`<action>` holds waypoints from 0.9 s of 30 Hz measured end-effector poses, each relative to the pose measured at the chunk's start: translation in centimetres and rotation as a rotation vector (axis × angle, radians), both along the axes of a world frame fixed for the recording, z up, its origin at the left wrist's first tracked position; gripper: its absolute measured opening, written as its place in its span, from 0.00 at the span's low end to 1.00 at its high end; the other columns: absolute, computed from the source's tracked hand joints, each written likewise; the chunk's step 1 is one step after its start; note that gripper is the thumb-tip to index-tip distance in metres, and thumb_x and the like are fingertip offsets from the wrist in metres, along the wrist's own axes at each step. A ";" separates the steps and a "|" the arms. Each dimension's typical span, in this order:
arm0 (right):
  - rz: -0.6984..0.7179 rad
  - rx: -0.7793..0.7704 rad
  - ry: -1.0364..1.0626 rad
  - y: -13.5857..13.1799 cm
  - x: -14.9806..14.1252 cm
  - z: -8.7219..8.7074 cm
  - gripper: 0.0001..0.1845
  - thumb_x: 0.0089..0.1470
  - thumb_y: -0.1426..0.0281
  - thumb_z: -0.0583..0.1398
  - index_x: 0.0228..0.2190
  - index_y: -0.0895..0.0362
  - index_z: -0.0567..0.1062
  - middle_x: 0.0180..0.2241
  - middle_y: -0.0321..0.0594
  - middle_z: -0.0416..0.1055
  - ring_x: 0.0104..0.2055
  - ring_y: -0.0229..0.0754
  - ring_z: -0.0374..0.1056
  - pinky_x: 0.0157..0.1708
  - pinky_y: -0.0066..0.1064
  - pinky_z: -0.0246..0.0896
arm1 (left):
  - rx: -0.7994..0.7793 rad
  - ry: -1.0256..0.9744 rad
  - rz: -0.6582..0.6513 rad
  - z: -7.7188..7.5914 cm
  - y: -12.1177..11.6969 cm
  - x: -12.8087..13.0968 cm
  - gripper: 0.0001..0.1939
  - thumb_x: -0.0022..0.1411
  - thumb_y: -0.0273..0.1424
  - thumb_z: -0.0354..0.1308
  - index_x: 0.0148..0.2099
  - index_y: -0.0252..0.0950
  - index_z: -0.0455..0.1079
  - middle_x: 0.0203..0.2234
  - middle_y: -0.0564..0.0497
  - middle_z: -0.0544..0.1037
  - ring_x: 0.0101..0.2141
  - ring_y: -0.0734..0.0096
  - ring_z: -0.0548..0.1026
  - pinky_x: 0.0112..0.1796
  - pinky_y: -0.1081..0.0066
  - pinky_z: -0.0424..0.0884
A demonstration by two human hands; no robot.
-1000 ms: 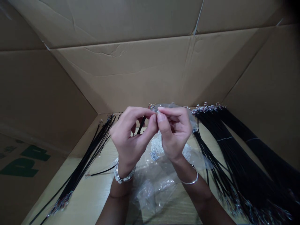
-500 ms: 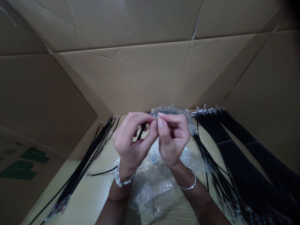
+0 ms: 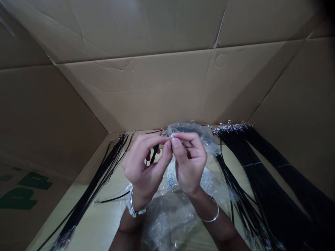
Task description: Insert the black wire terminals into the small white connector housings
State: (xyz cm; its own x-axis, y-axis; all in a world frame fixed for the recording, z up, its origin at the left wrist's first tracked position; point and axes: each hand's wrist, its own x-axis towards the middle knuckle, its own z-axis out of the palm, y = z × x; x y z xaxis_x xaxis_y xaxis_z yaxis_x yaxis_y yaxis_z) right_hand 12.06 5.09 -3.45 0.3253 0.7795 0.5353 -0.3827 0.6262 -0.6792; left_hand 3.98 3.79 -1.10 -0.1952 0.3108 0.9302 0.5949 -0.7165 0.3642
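Head view, looking down into a large opened cardboard carton: the person's left hand and right hand meet just below the centre of the frame, their fingertips pressed together. Both hands are closed in a tight pinch, thumb against forefinger. The left seems to grip a thin black wire, whose dark length drops between the palms. The right closes on the same spot, but the fingers hide whatever tiny end sits there, so exactly what it holds cannot be told.

A crumpled fold of clear plastic rises just behind the fingers, and a clear plastic bag lies under the wrists, with small white parts and a small printed label showing through it. A silver bangle circles the right wrist, and a beaded bracelet the left.

To the right of the frame lies a thick bundle of black wires, its metal-tipped ends fanned toward the top; a thinner bundle lies lower left, with one loose wire beside it.

The work in hand looks like fine fingertip handling at a wire's end — it calls for small, steady pressure, with both pinches held close together.
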 end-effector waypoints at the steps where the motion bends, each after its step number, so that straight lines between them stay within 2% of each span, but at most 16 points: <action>1: -0.009 -0.007 0.002 -0.1 -0.1 0.1 0.05 0.57 0.69 0.68 0.37 0.52 0.79 0.30 0.33 0.82 0.29 0.36 0.79 0.26 0.25 0.77 | -0.008 -0.003 0.005 0.0 0.0 0.0 0.06 0.61 0.22 0.67 0.39 0.37 0.77 0.31 0.53 0.81 0.30 0.76 0.74 0.25 0.75 0.68; 4: -0.034 -0.023 0.000 -0.3 -0.4 0.2 0.05 0.55 0.72 0.69 0.36 0.53 0.80 0.30 0.34 0.82 0.29 0.37 0.80 0.28 0.25 0.78 | -0.009 0.008 0.032 0.0 0.0 -0.2 0.06 0.60 0.22 0.68 0.39 0.37 0.77 0.30 0.53 0.81 0.29 0.77 0.74 0.24 0.76 0.67; 9: -0.061 -0.043 -0.004 -0.1 -0.4 0.3 0.07 0.53 0.76 0.69 0.35 0.53 0.81 0.30 0.34 0.83 0.31 0.36 0.81 0.30 0.23 0.79 | -0.010 0.073 0.095 -0.1 0.2 -0.7 0.06 0.60 0.22 0.68 0.38 0.37 0.77 0.30 0.53 0.81 0.28 0.77 0.75 0.26 0.76 0.71; 16: -0.185 0.022 -0.119 0.0 0.4 0.3 0.08 0.52 0.75 0.69 0.35 0.51 0.81 0.28 0.33 0.81 0.25 0.35 0.75 0.19 0.23 0.69 | 0.017 0.141 0.147 -0.1 0.1 -0.6 0.06 0.61 0.23 0.67 0.38 0.38 0.76 0.29 0.53 0.81 0.26 0.75 0.75 0.27 0.74 0.73; 23: -0.157 0.097 -0.097 -0.1 0.3 0.2 0.11 0.54 0.76 0.69 0.38 0.50 0.82 0.32 0.33 0.82 0.30 0.36 0.78 0.25 0.26 0.74 | 0.066 0.125 0.130 0.1 0.1 -0.3 0.07 0.59 0.20 0.66 0.38 0.36 0.76 0.28 0.55 0.79 0.25 0.79 0.70 0.24 0.76 0.68; 27: -0.155 0.104 -0.102 -0.1 0.3 0.1 0.12 0.54 0.77 0.69 0.38 0.49 0.82 0.32 0.33 0.82 0.30 0.36 0.78 0.25 0.26 0.73 | 0.054 0.127 0.116 0.2 0.1 -0.4 0.07 0.58 0.19 0.66 0.37 0.35 0.75 0.28 0.55 0.79 0.25 0.79 0.72 0.24 0.76 0.68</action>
